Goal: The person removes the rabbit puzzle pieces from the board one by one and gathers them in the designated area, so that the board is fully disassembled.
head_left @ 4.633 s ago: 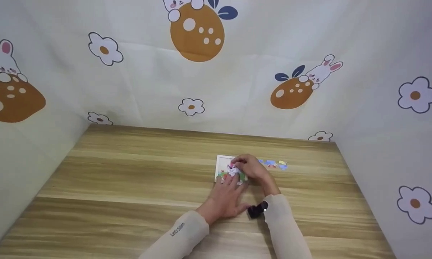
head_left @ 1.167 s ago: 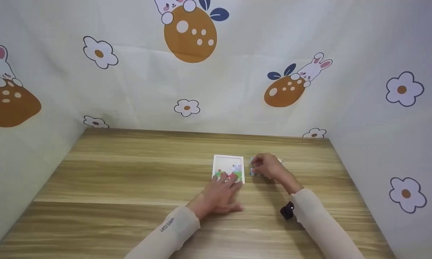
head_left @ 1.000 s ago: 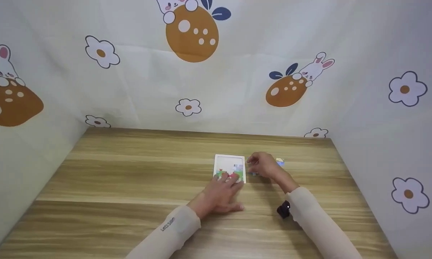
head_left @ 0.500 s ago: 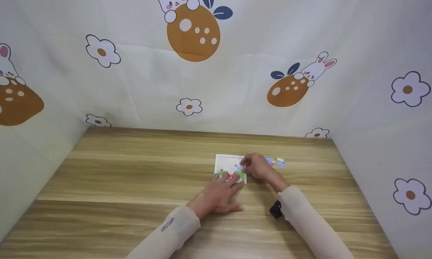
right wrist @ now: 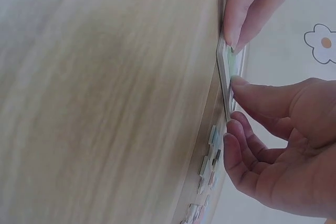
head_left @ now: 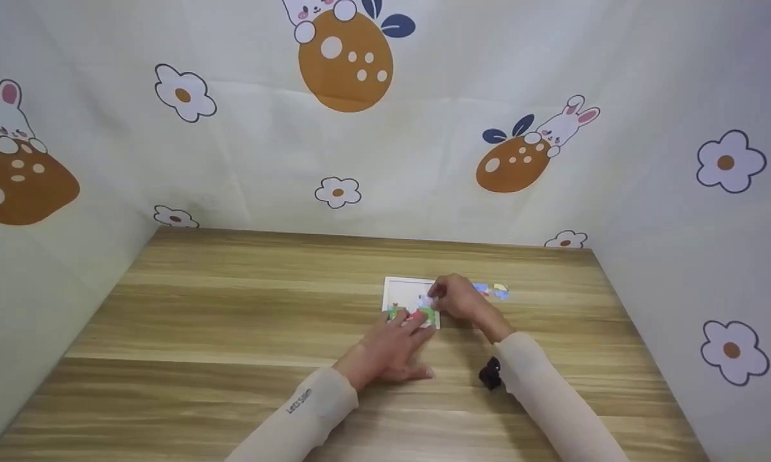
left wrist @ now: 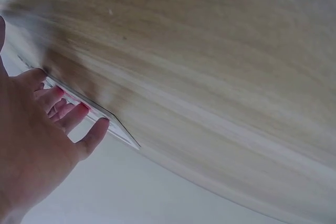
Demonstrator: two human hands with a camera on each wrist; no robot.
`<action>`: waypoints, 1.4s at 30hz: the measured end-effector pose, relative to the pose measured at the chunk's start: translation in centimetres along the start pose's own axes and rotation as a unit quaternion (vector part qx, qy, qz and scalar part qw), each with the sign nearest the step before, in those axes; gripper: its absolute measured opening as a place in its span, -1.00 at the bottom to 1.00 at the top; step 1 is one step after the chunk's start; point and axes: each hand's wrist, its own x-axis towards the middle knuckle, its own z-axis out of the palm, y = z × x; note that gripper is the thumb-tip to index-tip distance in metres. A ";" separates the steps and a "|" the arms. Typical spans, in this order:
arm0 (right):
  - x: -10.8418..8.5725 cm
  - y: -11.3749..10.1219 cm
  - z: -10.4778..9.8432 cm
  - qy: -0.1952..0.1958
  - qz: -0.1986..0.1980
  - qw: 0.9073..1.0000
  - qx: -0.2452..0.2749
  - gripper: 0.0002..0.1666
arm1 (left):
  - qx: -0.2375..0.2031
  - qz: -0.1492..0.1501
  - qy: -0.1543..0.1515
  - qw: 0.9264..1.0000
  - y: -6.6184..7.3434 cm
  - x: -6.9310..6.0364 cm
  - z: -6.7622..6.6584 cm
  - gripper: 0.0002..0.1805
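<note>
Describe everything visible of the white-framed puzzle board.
The puzzle board is thin and rectangular, with a raised white rim; its material is unclear. It lies flat on the wood-patterned table. Coloured pieces, including green and red, cover its near part; the far left area shows pale and bare. The left hand rests its fingers on the near part; the right hand touches the right side, partly hiding it.

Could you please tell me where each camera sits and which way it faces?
Head: worn on the head, facing forward and down at the white frame, table and backdrop; left grip, right grip and both sleeves show.
Left wrist: on that wrist, facing the frame and table; the left grip shows.
Right wrist: on that wrist, facing the frame and loose pieces; right grip and left fingers show.
Head and right wrist share the loose pieces.
</note>
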 end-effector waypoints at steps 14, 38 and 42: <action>-0.3 -0.4 0.0 0.039 0.003 0.999 0.034 -0.90 | -0.027 -0.008 -0.019 0.999 -0.1 0.3 -0.2 -0.11; -2.1 0.4 -3.2 0.100 0.035 0.992 0.072 -0.93 | -0.032 -0.011 -0.034 0.999 0.0 0.2 -0.4 -0.11; -2.9 1.5 -4.0 0.118 0.028 0.990 0.070 -0.92 | -0.023 -0.008 -0.019 1.000 0.0 0.1 -0.3 -0.12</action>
